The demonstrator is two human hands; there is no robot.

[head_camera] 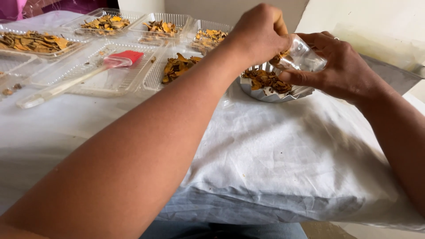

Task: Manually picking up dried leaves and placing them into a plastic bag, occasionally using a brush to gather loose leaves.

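My left hand (259,33) reaches across the table, fingers pinched on dried orange-brown pieces at the mouth of a small clear plastic bag (303,55). Opposite it, my right hand (338,66) grips that bag and holds it just above a fluted silver bowl (270,95). The bowl holds more dried pieces (265,79) and stands on the white cloth (274,159). A ring shows on one finger of my right hand.
Several clear plastic trays (161,26) with dried pieces fill the back left. A red spatula (88,73) with a clear handle lies across an empty tray (106,82). A grey sheet (389,73) lies at the right.
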